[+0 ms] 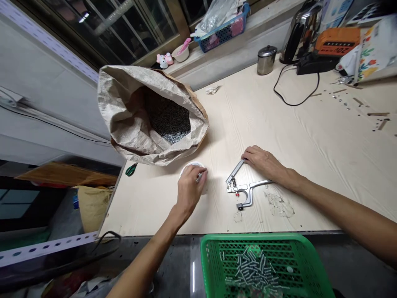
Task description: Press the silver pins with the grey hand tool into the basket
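My left hand (190, 188) is over a small white dish (185, 169) just in front of the sack. Its fingertips are pinched together, with a shiny bit of metal showing at them that is too small to name. My right hand (263, 162) grips the raised upper handle of silver snap pliers (247, 191) lying on the table. The pliers have a C-shaped jaw, a dark spring and a red tip, and their jaw stands open. The far end of their lower handle passes beneath my right wrist.
A big woven sack (124, 128) of dark metal pins leans on the table (161, 207). Below the front edge sits a green basket (310, 252) holding many metal screw-like pieces (256, 267). Green-handled scissors (131, 169), a lidded metal cup (266, 62) and a black cable (290, 103) lie around.
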A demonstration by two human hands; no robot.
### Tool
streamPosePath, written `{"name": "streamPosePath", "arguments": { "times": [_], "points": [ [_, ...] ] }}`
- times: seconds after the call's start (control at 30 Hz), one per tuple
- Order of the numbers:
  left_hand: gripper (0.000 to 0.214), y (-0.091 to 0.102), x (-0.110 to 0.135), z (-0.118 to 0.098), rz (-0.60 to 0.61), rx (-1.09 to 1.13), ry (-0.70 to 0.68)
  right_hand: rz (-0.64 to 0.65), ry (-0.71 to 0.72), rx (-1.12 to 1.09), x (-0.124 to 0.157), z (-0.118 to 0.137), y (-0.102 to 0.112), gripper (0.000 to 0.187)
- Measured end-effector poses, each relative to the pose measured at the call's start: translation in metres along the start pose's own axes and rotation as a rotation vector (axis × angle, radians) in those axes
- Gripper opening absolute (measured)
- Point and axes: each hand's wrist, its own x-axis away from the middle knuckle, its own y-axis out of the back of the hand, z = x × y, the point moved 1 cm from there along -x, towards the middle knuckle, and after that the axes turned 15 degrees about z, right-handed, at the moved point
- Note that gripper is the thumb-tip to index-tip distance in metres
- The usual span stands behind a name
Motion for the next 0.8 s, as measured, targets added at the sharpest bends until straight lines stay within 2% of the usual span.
{"name": "streamPosePath", "arguments": {
  "times": [0.03,0.1,0.17,0.27,0.33,0.43,0.57,0.8],
  "points": [
    [0.017,-0.003,0.006,-0.009,0.038,0.165,0.088,-0.002,-0.025,-0.009,0.001,0.003,0.002,0.017],
    [0.023,-0.015,0.018,-0.025,0.187,0.498,0.293,0.008,-0.039,-0.023,0.006,0.011,0.009,0.015],
    [0.032,-0.031,0.028,-0.035,0.305,0.770,0.460,0.067,0.023,-0.015,0.014,0.020,0.016,0.014],
    [0.037,-0.053,0.036,-0.041,0.325,0.978,0.572,0.195,0.144,0.034,0.033,0.027,0.023,0.018],
    [0.037,-0.063,0.038,-0.043,0.320,1.014,0.595,0.240,0.165,0.054,0.046,0.027,0.022,0.017],
    [0.037,-0.072,0.040,-0.046,0.328,0.978,0.583,0.241,0.159,0.050,0.062,0.024,0.014,0.008],
    [0.037,-0.075,0.044,-0.048,0.320,0.878,0.534,0.135,0.191,0.027,0.078,0.025,0.002,0.030],
    [0.037,-0.077,0.049,-0.049,0.302,0.847,0.514,0.045,0.227,0.079,0.090,0.033,-0.001,0.036]
  ]
}}
